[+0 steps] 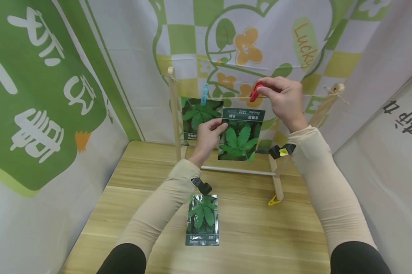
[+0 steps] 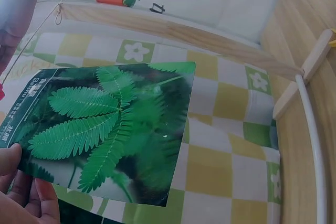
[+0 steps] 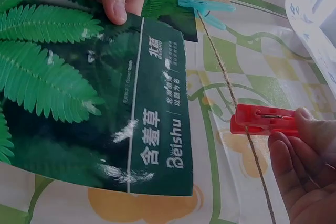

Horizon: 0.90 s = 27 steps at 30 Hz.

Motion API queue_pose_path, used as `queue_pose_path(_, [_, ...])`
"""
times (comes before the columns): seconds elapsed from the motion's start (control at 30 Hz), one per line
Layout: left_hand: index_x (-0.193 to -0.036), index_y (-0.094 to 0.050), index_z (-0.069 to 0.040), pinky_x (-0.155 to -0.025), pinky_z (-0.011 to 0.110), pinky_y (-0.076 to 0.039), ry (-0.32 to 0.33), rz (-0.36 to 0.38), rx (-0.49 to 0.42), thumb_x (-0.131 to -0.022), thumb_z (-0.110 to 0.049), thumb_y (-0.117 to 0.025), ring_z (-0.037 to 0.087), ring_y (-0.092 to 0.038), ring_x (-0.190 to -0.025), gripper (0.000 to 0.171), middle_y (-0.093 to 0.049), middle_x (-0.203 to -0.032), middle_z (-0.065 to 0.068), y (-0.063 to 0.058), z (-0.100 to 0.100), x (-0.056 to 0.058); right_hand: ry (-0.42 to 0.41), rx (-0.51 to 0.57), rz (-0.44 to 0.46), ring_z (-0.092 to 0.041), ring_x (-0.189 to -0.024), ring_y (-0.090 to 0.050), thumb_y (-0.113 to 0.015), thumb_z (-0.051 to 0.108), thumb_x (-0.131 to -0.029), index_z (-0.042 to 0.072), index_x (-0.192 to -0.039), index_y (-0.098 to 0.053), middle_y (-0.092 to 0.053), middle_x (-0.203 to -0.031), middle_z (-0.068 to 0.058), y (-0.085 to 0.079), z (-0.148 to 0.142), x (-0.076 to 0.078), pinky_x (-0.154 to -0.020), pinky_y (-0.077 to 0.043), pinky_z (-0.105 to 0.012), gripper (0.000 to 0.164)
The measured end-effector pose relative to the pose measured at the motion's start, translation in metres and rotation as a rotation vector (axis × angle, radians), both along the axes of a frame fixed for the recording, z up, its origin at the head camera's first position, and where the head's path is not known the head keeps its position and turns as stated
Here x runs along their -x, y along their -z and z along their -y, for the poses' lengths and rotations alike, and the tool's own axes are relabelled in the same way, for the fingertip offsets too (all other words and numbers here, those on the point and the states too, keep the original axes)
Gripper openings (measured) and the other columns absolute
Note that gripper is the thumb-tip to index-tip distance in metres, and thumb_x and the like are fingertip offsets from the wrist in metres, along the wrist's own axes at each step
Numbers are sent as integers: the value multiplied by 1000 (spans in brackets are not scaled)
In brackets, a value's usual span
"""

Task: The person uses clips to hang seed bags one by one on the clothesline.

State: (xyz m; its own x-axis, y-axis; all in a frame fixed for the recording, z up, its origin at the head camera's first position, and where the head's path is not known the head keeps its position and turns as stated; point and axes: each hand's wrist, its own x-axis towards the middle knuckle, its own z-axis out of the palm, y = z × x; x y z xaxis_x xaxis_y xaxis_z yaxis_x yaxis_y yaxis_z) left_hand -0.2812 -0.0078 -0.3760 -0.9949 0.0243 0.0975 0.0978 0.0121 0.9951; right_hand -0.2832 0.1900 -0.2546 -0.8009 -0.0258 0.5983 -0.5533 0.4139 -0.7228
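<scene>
Beishu mimosa seed packet point(image 1: 240, 137), long axis near upright, sits pinched by its side in the left hand point(image 1: 208, 137) below the twine point(image 3: 222, 66), top edge beneath the red clothespin point(image 1: 255, 92) pinched by the right hand point(image 1: 284, 98).

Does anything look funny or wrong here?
Yes, the packet in the left hand looks upside down. This held packet has its words at the top, but the hanging packet and the table packet have theirs at the bottom.
</scene>
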Motion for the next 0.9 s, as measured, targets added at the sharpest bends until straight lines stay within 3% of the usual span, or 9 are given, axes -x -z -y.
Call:
queue_pose_path(0.2, [-121, -67, -4, -92, 33, -52, -11, -5, -8, -93, -19, -67, 22, -62, -109, 32, -68, -119, 13, -5, -5, -1, 4, -85, 22, 3, -79, -64, -75, 8, -84, -3, -99, -75, -75, -101, -15, 2, 1, 2, -70, -51, -11, 18])
queue_pose_path(0.4, [-122, -66, -3, -89, 29, -52, -5, -21, -19, -94, -18, -65, 22, -62, -108, 32, -67, -118, 15, -8, -8, -2, 15, -133, 35, 4, -74, -61, -75, 8, -84, -2, -99, -76, -74, -100, -18, 7, 1, 3, -64, -46, -11, 17])
queue_pose_path(0.57, [-125, -64, -4, -89, 32, -52, 11, -19, -23, -96, -18, -62, 23, -61, -110, 32, -66, -120, 14, -9, -9, -3, 16, -155, 49, 9, -75, -60, -74, 8, -85, -3, -100, -75, -73, -103, -21, 11, 1, 4, -68, -48, -8, 19])
queue_pose_path(0.9, [-126, -63, -4, -92, 31, -52, 10, -36, -28, -96, -18, -62, 22, -62, -111, 33, -67, -122, 13, -8, -9, -3, -27, -321, 124, 11, -73, -57, -72, 16, -88, 3, -115, -71, -71, -107, -20, 10, -6, 2, -69, -48, -8, 30])
